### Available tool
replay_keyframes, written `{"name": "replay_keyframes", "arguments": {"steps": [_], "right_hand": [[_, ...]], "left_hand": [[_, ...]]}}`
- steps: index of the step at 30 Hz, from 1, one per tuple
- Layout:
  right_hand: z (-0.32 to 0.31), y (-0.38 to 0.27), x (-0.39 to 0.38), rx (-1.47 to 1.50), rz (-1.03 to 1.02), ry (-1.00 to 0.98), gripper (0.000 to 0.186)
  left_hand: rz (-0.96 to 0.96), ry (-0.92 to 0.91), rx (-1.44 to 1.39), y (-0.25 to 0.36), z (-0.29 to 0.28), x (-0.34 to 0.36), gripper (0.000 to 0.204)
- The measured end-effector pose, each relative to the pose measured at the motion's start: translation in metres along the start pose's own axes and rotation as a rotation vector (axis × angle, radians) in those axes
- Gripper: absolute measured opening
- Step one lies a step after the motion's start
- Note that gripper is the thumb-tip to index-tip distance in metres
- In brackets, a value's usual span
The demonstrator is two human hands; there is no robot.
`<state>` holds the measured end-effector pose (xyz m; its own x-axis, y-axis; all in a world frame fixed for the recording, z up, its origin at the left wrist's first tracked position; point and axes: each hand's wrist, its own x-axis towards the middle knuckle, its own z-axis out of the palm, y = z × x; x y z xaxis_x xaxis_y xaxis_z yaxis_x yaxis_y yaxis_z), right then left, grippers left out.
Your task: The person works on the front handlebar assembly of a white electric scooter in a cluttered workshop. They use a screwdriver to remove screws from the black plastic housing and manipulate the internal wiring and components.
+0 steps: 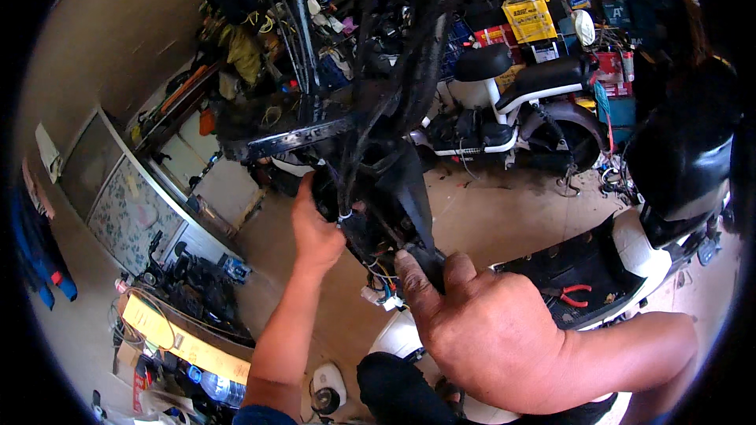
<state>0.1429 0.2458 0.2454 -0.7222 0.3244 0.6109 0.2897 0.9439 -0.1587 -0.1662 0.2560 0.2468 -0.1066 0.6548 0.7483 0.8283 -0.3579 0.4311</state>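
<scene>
In front of me stands an electric scooter's front end, with a black plastic housing (402, 189) opened up and wires inside. My left hand (319, 228) is closed round the left side of this housing, its fingers partly hidden behind it. My right hand (488, 323) is closed on the housing's lower right edge, with the thumb and a bent finger pressed against the black plastic. Loose wires with connectors (382, 293) hang below, between the two hands. Red-handled pliers (571, 295) lie on the scooter's black footboard (579, 256) to the right.
Behind, a white scooter with a black seat (543, 75) is parked before piled boxes and batteries, among them a yellow box (529, 20). At the left are a patterned panel (130, 208) and a yellow board (173, 336). A white scooter part (327, 387) lies on the floor.
</scene>
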Motion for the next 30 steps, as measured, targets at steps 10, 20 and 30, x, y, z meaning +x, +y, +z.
{"name": "replay_keyframes", "arguments": {"steps": [10, 20, 30], "right_hand": [[0.022, -0.002, -0.006, -0.036, 0.021, 0.080, 0.047], [0.019, -0.011, -0.001, -0.078, 0.062, 0.107, 0.040], [0.025, -0.022, 0.007, -0.078, 0.087, 0.164, 0.033]], "left_hand": [[-0.099, -0.017, -0.105, -0.009, -0.005, 0.002, 0.064], [-0.263, -0.072, -0.219, -0.026, -0.012, 0.011, 0.071], [-0.114, -0.174, -0.439, -0.057, -0.014, 0.020, 0.071]]}}
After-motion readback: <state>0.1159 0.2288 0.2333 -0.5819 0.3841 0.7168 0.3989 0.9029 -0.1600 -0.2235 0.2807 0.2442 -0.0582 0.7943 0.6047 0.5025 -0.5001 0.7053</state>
